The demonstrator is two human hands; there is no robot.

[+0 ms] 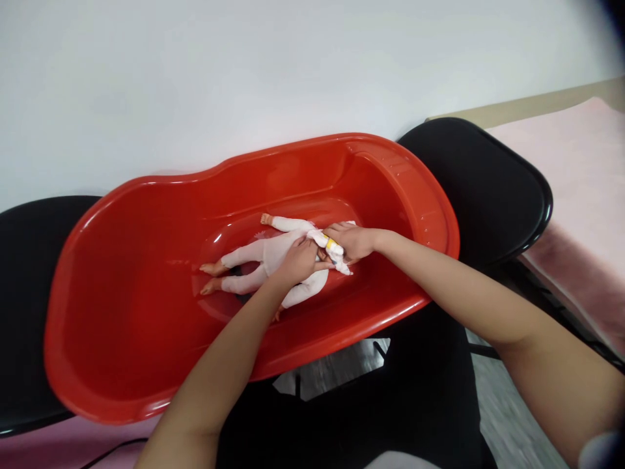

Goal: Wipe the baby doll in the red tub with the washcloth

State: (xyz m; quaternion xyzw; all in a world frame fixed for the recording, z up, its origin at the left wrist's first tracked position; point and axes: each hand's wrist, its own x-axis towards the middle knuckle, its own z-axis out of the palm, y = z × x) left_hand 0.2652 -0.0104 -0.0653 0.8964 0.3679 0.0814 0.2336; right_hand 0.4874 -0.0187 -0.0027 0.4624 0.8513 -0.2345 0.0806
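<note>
A baby doll (pixel 283 251) with a white cloth body lies on its back in a red baby bathtub (pixel 122 286). Its bare feet point left, and its arms are spread. My hands and a crumpled white cloth (pixel 344 266) with a yellow patch hide the doll's head. Over the doll's upper chest and neck, my left hand (pixel 299 262) has its fingers bent and its thumb reaching to the cloth's edge. Across from it, my right hand (pixel 355 242) closes on the same cloth at the head end, its fingertips partly hidden.
The tub rests between a black chair seat (pixel 34 293) on the left and another black seat (pixel 483 189) on the right. Behind it rises a white wall (pixel 195 78). Pink fabric (pixel 576 169) covers a surface at the far right.
</note>
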